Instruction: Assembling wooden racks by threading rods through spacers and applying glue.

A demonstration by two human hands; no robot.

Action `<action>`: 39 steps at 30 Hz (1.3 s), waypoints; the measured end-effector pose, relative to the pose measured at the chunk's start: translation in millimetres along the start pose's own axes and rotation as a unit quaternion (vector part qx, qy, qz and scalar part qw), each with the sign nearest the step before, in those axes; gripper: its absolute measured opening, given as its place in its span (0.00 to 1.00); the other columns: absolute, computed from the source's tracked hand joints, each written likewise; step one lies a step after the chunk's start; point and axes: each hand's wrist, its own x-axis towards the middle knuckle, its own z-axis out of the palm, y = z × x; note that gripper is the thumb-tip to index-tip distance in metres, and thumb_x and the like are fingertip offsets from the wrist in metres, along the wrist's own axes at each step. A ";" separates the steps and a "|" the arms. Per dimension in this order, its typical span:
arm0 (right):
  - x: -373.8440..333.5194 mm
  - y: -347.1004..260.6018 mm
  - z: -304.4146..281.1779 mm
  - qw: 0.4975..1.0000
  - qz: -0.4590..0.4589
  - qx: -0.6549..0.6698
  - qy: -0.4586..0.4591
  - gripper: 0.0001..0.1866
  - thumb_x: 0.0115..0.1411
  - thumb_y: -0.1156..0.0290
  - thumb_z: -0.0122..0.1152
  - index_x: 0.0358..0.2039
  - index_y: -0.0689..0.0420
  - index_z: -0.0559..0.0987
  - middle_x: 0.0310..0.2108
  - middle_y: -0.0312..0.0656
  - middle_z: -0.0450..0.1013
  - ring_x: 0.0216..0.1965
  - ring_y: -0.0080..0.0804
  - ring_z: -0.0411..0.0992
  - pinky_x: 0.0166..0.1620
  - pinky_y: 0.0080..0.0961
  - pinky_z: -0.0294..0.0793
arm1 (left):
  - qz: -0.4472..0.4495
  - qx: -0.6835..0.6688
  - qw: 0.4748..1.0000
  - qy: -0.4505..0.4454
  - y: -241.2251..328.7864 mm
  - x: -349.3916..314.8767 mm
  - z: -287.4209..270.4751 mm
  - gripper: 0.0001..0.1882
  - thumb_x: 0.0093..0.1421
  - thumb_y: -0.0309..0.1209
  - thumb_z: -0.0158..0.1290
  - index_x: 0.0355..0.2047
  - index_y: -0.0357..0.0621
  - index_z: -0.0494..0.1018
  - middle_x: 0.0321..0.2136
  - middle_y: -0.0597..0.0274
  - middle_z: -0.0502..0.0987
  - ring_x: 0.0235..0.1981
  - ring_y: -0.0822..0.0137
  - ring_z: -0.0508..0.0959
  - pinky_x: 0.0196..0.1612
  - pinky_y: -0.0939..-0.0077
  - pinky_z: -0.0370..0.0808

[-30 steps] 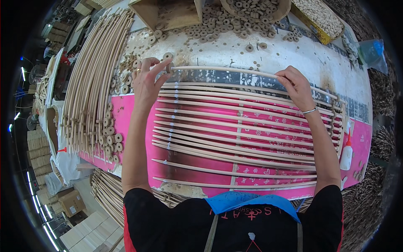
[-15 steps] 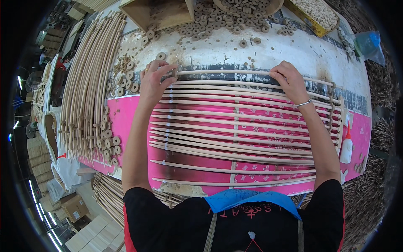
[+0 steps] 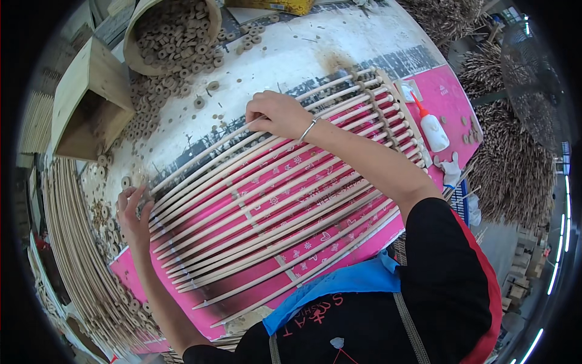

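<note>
My right hand (image 3: 277, 115), with a bracelet at the wrist, pinches the farthest pale wooden rod (image 3: 206, 150) near its middle. At that rod's left end is my left hand (image 3: 134, 217), its thumb and fingertips curled around the tip. A small wooden ring seems to sit between those fingers, mostly hidden by them. Several similar slender rods (image 3: 242, 209) lie side by side toward me, their left ends tapered. Near their right ends, brown wooden rings (image 3: 374, 109) are threaded on them, by a wooden strip (image 3: 407, 115).
A white glue bottle with red tip (image 3: 434, 132) lies at right, near a white glove (image 3: 450, 171). Loose rings (image 3: 160, 91) spread from a round tub (image 3: 130, 48) beside an open wooden box (image 3: 85, 103). Bundled rods (image 3: 76, 242) fill the left side.
The view has turned, so the table and rods now slant up to the right. Both hands remain at the farthest rod, left at its end, right near its middle.
</note>
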 end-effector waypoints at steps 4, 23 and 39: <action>-1.6 0.5 -1.3 1.000 -0.009 -0.007 0.008 0.07 0.58 0.61 0.69 0.31 0.50 0.84 0.33 0.38 0.77 0.44 0.41 0.76 0.47 0.39 0.76 | -0.004 -0.005 1.000 0.002 4.0 3.0 1.1 0.24 0.58 0.27 0.63 0.56 0.50 0.81 0.51 0.57 0.76 0.57 0.52 0.74 0.60 0.57 0.69; 5.1 -8.9 -6.6 0.999 -0.010 0.018 -0.041 0.08 0.64 0.65 0.67 0.39 0.55 0.82 0.30 0.38 0.72 0.36 0.36 0.72 0.42 0.33 0.72 | -0.023 0.037 0.998 0.056 5.1 -8.2 0.3 0.23 0.56 0.34 0.67 0.54 0.60 0.83 0.48 0.64 0.77 0.53 0.59 0.76 0.57 0.59 0.65; 3.4 -8.4 -5.3 0.997 -0.062 -0.040 -0.010 0.05 0.64 0.70 0.66 0.39 0.56 0.82 0.33 0.39 0.72 0.36 0.35 0.71 0.42 0.30 0.72 | -0.026 0.027 0.998 0.054 9.0 -3.1 4.6 0.24 0.54 0.32 0.68 0.54 0.59 0.83 0.47 0.65 0.76 0.53 0.59 0.75 0.58 0.58 0.65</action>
